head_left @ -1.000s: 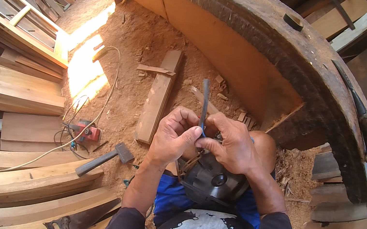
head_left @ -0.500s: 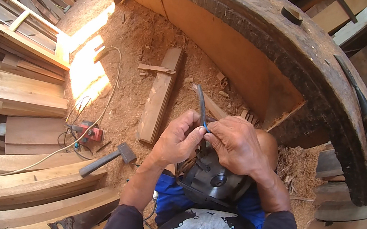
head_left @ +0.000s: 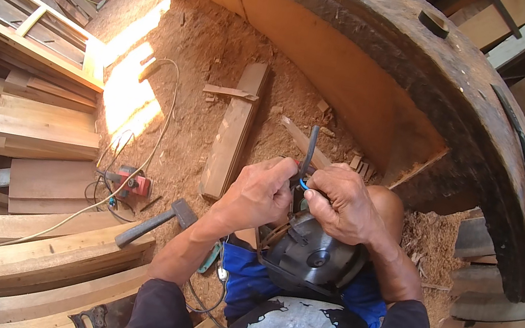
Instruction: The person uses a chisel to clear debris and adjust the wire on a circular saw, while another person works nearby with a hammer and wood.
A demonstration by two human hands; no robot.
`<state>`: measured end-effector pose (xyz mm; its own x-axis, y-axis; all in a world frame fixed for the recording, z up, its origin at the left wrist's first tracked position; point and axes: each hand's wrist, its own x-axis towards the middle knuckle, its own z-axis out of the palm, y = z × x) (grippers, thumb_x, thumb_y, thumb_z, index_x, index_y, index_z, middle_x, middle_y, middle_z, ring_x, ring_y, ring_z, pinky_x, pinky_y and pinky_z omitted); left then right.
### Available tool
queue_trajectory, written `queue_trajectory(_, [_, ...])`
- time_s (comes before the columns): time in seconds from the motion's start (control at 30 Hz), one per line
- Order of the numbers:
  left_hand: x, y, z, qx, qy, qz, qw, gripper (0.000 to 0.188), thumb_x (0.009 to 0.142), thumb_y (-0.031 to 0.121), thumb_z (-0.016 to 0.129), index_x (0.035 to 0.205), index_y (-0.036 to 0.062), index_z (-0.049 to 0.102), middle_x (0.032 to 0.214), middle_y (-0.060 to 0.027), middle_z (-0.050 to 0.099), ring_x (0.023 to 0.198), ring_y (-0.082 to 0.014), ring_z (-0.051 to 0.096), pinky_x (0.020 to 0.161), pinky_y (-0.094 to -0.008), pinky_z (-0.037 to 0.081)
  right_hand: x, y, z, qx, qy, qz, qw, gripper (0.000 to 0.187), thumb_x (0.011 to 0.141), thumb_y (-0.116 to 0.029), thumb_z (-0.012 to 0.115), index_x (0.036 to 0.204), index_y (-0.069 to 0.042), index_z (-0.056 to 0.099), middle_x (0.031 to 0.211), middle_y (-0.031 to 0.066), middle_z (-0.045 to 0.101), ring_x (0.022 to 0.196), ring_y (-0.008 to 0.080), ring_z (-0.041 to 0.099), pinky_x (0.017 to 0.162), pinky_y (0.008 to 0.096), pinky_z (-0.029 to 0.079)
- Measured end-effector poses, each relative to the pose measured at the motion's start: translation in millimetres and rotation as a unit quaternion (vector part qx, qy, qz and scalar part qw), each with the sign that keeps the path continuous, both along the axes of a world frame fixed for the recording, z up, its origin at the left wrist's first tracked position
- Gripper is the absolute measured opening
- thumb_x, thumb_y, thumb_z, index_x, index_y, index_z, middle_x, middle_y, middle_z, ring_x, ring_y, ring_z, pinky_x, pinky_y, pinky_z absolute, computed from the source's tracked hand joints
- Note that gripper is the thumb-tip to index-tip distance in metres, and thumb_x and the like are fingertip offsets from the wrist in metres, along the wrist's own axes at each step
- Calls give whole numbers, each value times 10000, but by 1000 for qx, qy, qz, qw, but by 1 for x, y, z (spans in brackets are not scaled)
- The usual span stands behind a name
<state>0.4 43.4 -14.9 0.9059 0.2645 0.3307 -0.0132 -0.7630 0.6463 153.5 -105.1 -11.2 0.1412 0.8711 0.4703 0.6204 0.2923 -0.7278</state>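
Observation:
A black cable stands up between my two hands, with a short blue wire bending out at its lower part. My right hand is closed, pinching the blue wire between thumb and fingers. Just left of the cable, my left hand is also closed; its fingertips face away, so what it holds is hidden. Below the hands a circular saw with a round dark blade rests on my lap, blade side up.
A hammer and a red power tool with a cord lie to the left, near stacked planks. Boards lie ahead on the sawdust-covered floor. A heavy workbench curves across the far right. A handsaw lies lower left.
My left hand has closed further and moved slightly away from the cable. The cable stands more upright, and more of the blue wire shows. The view has shifted a little.

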Motion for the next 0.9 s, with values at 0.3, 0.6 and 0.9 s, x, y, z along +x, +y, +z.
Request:
queue_trajectory(0.3, [20,0,-12,38,-51,-2,998,209,770,-33,630,919,39,502,827,-187,551,770,-431,592,638,-505,471,2,-6,-2,-35,110,8,993,189,879,-104,602,747,3,521,652,143,463,598,298,486,598,410,413])
queue_trajectory(0.6, [16,-8,-12,-78,-90,20,993,186,854,-54,595,1030,-2,573,879,-202,611,771,-398,627,668,-439,504,-8,-3,2,-101,203,-37,973,188,944,-159,629,880,18,624,713,125,593,645,209,585,602,393,449])
queue_trajectory(0.9, [21,-7,-1,-72,-117,-11,990,211,916,-49,599,1126,-34,603,948,-162,677,860,-265,703,765,-335,552,-15,-2,22,-123,133,-128,975,215,943,-189,643,874,14,646,729,202,607,655,347,619,615,441,464])
